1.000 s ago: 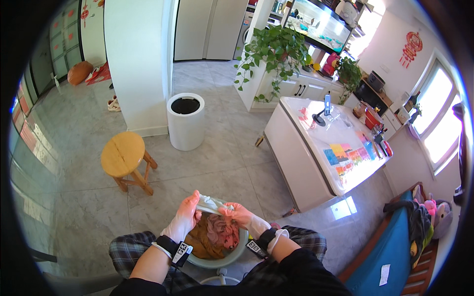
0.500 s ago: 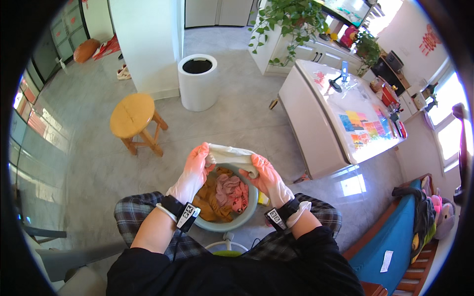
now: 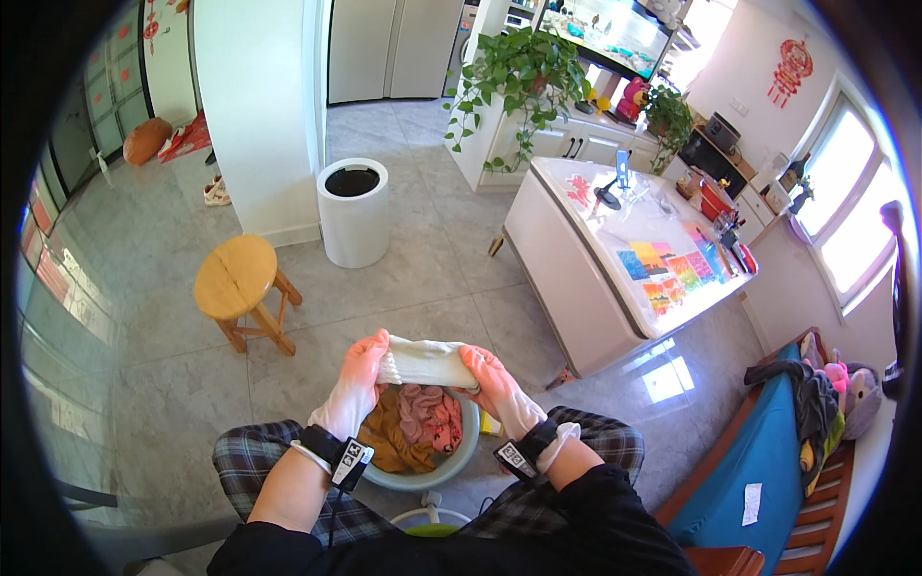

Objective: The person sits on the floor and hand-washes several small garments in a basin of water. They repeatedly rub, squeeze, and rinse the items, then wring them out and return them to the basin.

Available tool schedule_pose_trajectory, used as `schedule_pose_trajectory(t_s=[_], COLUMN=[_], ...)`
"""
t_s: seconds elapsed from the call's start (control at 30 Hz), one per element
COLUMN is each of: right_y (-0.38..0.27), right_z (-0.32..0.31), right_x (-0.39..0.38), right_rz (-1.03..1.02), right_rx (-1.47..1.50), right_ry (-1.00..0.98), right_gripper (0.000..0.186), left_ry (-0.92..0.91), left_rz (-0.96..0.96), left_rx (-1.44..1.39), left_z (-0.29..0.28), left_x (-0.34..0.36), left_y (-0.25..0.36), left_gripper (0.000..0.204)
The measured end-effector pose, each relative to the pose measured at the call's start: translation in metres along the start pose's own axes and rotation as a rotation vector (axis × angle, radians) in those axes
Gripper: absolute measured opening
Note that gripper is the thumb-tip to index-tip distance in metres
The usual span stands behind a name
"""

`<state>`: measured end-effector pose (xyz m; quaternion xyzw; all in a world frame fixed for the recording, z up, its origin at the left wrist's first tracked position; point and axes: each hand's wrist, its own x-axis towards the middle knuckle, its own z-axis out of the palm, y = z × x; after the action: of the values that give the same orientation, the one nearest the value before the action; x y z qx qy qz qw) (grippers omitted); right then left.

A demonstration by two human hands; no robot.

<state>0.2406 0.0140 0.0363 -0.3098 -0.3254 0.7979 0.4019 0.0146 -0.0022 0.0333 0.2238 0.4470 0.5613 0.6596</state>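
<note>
A white sock with a ribbed cuff is stretched sideways above a light blue-green basin. My left hand, in a pink and white glove, grips the cuff end. The other end is pinched in my right hand, gloved the same way. Below, the basin holds a mustard-brown garment on the left and pink clothes on the right. The basin sits between my knees, its far rim partly hidden by the sock and hands.
A round wooden stool stands ahead on the left, near a white bin. To the right is a white table with a phone stand and colourful pictures. A blue-covered wooden bench lies at the right. Something yellow sits beside the basin.
The view has tilted up, so the room sits lower in the picture. The sock, earlier bunched and drooping at its right end, is now spread flatter between both hands.
</note>
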Motion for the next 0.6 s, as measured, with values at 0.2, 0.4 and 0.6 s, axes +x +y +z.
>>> schedule_pose_trajectory(t_s=[0.2,0.4,0.6], right_y=[0.076,0.156,0.199], right_z=[-0.043,-0.081,-0.091], right_x=[0.029,0.047,0.05], right_rz=[0.148,0.208,0.382], right_rx=[-0.614,-0.775,-1.051], right_ry=[0.117,0.074,0.248], right_gripper=[0.021,0.023,0.029], left_ry=[-0.018,0.151,0.266], left_rz=[0.043,-0.029,-0.313], left_rx=[0.533,1.271,1.32], left_z=[-0.02,-0.056,-0.092], left_x=[0.015,0.029,0.023], left_y=[-0.052,-0.098,-0.15], left_gripper=[0.029,0.032,0.037])
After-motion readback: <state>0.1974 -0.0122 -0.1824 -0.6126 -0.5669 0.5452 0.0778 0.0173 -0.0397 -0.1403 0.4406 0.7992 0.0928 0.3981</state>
